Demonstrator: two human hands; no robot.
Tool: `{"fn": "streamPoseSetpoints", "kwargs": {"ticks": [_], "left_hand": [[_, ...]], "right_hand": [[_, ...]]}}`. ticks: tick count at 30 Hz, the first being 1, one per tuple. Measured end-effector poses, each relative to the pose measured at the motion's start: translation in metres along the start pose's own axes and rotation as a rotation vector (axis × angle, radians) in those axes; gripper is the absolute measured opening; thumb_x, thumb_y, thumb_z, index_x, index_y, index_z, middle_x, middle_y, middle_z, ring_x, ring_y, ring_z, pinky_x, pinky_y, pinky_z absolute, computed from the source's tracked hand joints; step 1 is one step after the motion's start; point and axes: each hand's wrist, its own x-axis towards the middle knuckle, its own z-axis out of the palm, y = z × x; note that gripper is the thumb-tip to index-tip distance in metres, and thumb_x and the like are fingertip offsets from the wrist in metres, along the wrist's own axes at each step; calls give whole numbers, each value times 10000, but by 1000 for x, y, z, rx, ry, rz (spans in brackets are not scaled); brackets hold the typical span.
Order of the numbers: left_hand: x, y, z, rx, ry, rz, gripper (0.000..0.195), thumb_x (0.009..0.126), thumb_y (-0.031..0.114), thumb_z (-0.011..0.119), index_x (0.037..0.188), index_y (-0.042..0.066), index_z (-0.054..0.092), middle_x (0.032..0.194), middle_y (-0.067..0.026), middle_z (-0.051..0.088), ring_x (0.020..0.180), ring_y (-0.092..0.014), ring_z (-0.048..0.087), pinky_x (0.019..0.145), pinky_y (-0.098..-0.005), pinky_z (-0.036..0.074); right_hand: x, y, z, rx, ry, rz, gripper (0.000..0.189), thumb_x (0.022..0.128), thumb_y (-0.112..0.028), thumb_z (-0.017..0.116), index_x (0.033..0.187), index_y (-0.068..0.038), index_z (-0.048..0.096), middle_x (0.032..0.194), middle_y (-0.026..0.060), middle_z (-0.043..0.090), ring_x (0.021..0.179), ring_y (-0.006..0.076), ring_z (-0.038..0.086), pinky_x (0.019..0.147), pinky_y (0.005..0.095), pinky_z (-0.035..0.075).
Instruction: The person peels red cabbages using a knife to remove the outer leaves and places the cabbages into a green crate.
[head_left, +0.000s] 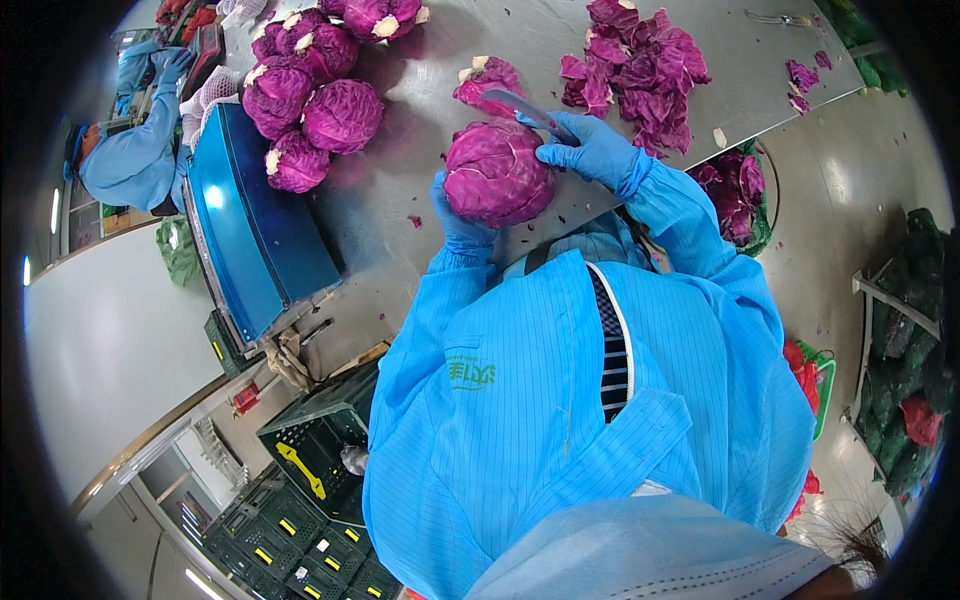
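A whole red cabbage (499, 174) rests before me over the steel table (420, 67). My left hand (463, 221), in a blue glove, cups its left side and underside. In my gloved right hand (592, 146) is a knife (525, 109), its handle gripped and its blade pointing up and left across the top of the cabbage. Some right-hand fingers lie at the cabbage's upper right edge. Just beyond it lies a loose purple leaf piece (491, 84) with a pale stem end.
Several red cabbages (343, 116) sit at the upper left beside a blue metal box (259, 225). Loose leaves (645, 71) are heaped at the upper right, near another knife (780, 19). A leaf-filled basket (739, 195) stands below the table edge. Black crates (315, 442) are lower left; a co-worker (135, 161) is far left.
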Motion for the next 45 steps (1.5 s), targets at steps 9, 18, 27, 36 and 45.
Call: {"fn": "streamPoseSetpoints", "kwargs": {"ticks": [9,18,27,36,45], "left_hand": [[-4,7,-3,346,6,38,637,834,543,367,1280,89,398,1287,-127,450,1166,-309,436,998,-472,334],[-6,8,1,155,87,-95,644,814,541,403,1286,101,399,1283,-125,455,1164,-310,439,992,-470,342],[-6,10,10,168,91,-178,704,792,571,418,1308,94,378,1313,-140,421,1180,-319,425,998,-488,330],[-6,16,26,193,109,-137,662,817,529,424,1273,49,407,1248,-151,477,1125,-300,481,964,-446,382],[-4,10,16,182,172,-120,616,831,478,429,1266,42,417,1251,-157,477,1119,-305,487,966,-448,379]], "right_hand": [[1,-16,-2,-280,-9,-326,425,806,-186,646,1212,-140,530,1056,42,533,943,156,506,825,305,423],[8,-13,-5,-524,-244,-355,435,774,-126,658,1181,-115,505,1120,70,498,1058,247,512,929,341,415],[6,-28,-10,-637,-311,-374,330,762,-135,654,1070,-161,537,1041,49,514,950,232,559,782,337,488],[7,-31,-7,-745,-307,-393,341,744,-91,667,1049,-162,532,1050,41,498,891,233,590,743,325,504],[9,-35,-10,-913,-329,-367,336,701,-31,674,982,-140,526,1015,43,495,850,238,581,708,320,491]]}}
